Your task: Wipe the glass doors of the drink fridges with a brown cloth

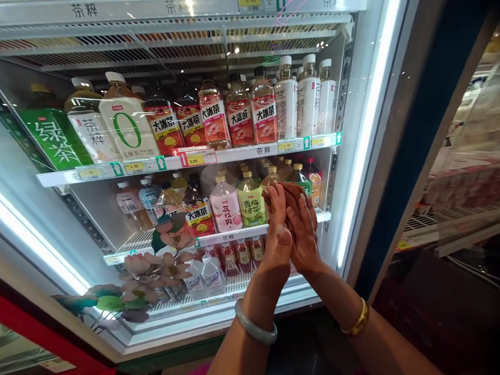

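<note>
A folded brown cloth [293, 195] is in front of the glass door of a lit drinks fridge. My left hand [278, 232], with a pale bangle at its wrist, is on the cloth's left side. My right hand [304, 238], wearing a gold bracelet, grips the cloth from the right, its fingers pointing up. The two hands nearly meet, and the cloth is pinched at their fingers. Part of the cloth is hidden by them. Whether the cloth touches the glass is hard to tell.
Behind the glass, shelves hold tea bottles [211, 118], a pink bottle [226, 206] and a light green bottle [251, 201]. Flowers [161, 266], perhaps printed or reflected, show at lower left. A bright light strip [369, 126] runs down the right frame. Another shelf unit stands at right.
</note>
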`<state>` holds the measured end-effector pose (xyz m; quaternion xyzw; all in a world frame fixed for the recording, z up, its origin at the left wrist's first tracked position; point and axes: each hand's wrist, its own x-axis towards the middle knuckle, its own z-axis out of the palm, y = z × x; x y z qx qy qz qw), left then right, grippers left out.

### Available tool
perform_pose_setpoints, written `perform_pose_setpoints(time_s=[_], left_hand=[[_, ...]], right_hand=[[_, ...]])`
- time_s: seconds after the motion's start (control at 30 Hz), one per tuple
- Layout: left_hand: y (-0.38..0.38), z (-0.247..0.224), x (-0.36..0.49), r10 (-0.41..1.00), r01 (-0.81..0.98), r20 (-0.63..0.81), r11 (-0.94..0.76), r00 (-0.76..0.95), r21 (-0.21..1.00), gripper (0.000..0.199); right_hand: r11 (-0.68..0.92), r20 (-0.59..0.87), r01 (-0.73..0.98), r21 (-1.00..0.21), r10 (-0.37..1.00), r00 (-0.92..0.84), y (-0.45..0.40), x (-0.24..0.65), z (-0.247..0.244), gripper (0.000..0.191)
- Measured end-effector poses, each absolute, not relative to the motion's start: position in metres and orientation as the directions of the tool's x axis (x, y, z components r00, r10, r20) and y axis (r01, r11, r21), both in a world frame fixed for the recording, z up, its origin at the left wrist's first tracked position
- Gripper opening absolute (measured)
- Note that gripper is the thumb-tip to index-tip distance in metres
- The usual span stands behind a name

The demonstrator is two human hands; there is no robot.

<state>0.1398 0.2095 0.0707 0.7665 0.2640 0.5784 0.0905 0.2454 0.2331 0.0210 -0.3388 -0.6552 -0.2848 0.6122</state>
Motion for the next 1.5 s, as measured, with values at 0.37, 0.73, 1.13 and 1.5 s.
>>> perform_pose_setpoints(time_s=[0.37, 0.73, 1.13, 1.5], left_hand=[[0.210, 0.065, 0.118, 0.364, 0.592, 0.931, -0.755, 0.019, 0.283, 0.053], [0.244, 0.048, 0.112, 0.316, 0.823, 0.947, -0.552, 0.062, 0.131, 0.069], [0.248, 0.045, 0.115, 0.310, 0.835, 0.950, -0.533, 0.039, 0.140, 0.069], [0.245, 0.044, 0.123, 0.337, 0.839, 0.942, -0.513, 0.002, 0.182, 0.072]], right_hand=[[0.414, 0.992, 0.905, -0.103, -0.028, 0.126, 0.243, 0.278, 0.073, 0.050], [0.414, 0.994, 0.904, 0.104, -0.007, -0.111, 0.245, 0.288, 0.042, 0.043], [0.419, 0.975, 0.883, 0.214, -0.031, -0.221, 0.245, 0.281, 0.026, 0.051], [0.402, 0.999, 0.915, 0.033, 0.019, -0.045, 0.244, 0.287, 0.033, 0.072]])
